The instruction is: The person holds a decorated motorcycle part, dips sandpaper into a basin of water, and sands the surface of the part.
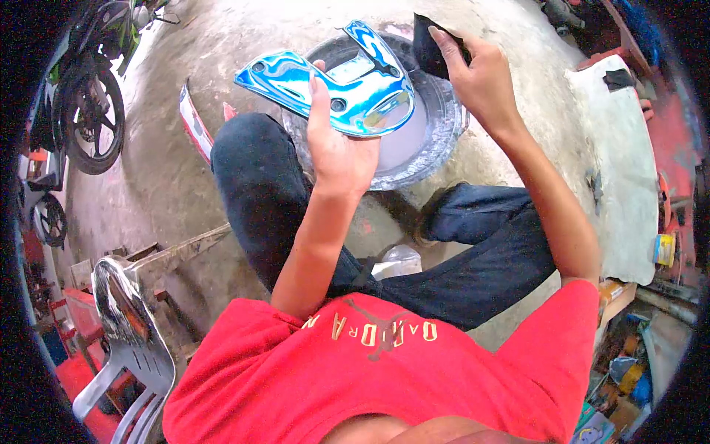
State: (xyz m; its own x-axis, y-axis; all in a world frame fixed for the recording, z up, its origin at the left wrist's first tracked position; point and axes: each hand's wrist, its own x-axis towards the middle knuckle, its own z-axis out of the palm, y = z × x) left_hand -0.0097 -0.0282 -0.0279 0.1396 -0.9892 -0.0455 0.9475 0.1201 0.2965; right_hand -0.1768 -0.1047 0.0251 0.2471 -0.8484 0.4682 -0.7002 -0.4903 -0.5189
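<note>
My left hand (340, 152) holds a glossy blue and white curved panel (362, 100) from below, with the thumb on its top face. The panel has round holes and a gap at its back edge, and it hangs over a dark round basin (436, 144) of cloudy greyish liquid. To the right, my right hand (481, 78) pinches a black sheet (431, 48) between thumb and fingers, over the basin's right rim. The sheet does not touch the panel.
A red and white curved piece (194, 122) lies on the floor at left. Motorcycle wheels (90, 115) stand at far left, a grey plastic chair (137, 333) at lower left. A clear container (401, 260) sits between my legs. At right lies a pale sheet (617, 163).
</note>
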